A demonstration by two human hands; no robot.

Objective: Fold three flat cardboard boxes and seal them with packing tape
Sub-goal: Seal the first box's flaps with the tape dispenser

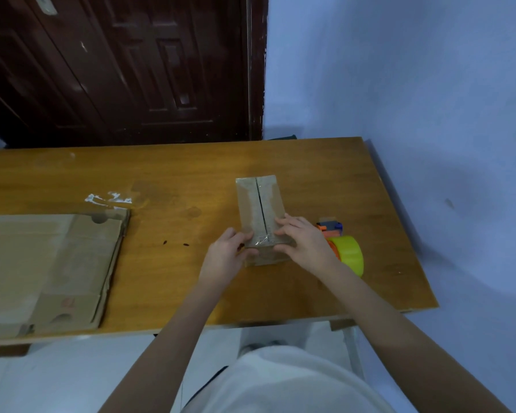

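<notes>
A small folded cardboard box [261,204] stands on the wooden table [176,171], with clear tape along its top centre seam. My left hand [225,253] holds its near left corner, thumb against the near end where the tape folds over. My right hand [303,241] lies on the near right part of the top, fingers spread and pressing the tape down. A tape dispenser [344,248] with a yellow roll and orange body lies on the table just right of my right hand. Flat cardboard boxes [51,269] lie stacked at the left.
A scrap of crumpled clear tape [108,198] sticks to the table behind the flat stack. A dark wooden door [116,67] stands behind the table and a blue wall [399,70] on the right. The table's near edge runs just before my body.
</notes>
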